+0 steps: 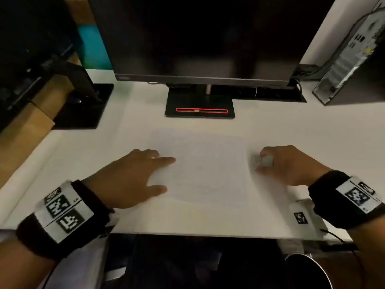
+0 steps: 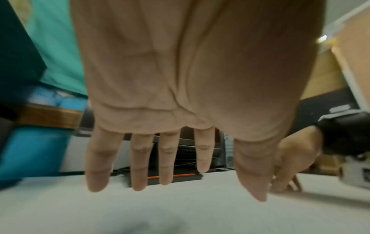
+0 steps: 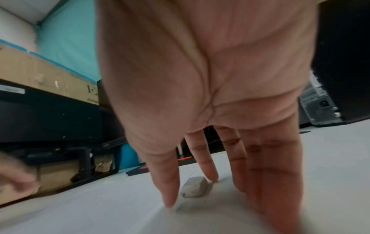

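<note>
A white sheet of paper (image 1: 204, 167) with a faint pencil drawing lies flat on the white desk (image 1: 291, 126). My left hand (image 1: 168, 174) is spread with straight fingers over the sheet's left edge and holds nothing; the left wrist view shows the left hand (image 2: 230, 185) low over the surface. A small grey-white eraser (image 1: 265, 160) lies just past the sheet's right edge. My right hand (image 1: 260, 161) straddles it. In the right wrist view the eraser (image 3: 195, 186) lies on the desk between thumb and index finger of the right hand (image 3: 191, 192), whose fingers are straight and not closed on it.
A dark monitor (image 1: 200, 38) stands behind the paper on a black base (image 1: 200, 107). A second black stand (image 1: 83, 105) and a cardboard box (image 1: 25, 126) are at the left. A computer tower (image 1: 350, 59) stands at the back right. A dark round bin (image 1: 306, 270) sits below the desk's front edge.
</note>
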Action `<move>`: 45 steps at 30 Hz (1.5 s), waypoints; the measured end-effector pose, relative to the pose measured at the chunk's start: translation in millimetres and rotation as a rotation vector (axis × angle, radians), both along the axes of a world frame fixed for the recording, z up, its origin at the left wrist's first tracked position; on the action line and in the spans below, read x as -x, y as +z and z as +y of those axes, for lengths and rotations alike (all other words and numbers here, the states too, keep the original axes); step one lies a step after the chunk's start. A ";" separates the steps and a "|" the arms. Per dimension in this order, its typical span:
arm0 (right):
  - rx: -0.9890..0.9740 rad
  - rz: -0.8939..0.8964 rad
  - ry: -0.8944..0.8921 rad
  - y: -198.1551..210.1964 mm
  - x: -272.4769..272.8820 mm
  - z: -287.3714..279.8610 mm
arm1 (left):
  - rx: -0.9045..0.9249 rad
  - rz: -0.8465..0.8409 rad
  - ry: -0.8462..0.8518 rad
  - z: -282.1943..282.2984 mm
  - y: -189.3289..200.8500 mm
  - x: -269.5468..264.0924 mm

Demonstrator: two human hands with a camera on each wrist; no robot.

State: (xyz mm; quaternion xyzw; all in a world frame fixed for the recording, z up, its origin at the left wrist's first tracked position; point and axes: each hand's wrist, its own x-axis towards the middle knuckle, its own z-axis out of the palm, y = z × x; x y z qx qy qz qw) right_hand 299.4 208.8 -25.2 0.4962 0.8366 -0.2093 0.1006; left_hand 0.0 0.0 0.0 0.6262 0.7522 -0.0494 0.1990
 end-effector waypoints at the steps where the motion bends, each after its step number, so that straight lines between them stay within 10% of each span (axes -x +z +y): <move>1: -0.010 0.000 0.027 -3.7 4.0 4.0 | 0.017 -0.058 -0.057 9.2 -3.2 -5.3; 22: 0.399 0.464 -0.044 -2.4 -6.3 -21.7 | 0.149 -0.021 -0.155 46.0 -34.4 -54.5; 45: 0.122 0.387 0.253 -15.5 7.0 -35.9 | 0.291 0.034 -0.304 88.9 -35.4 -93.9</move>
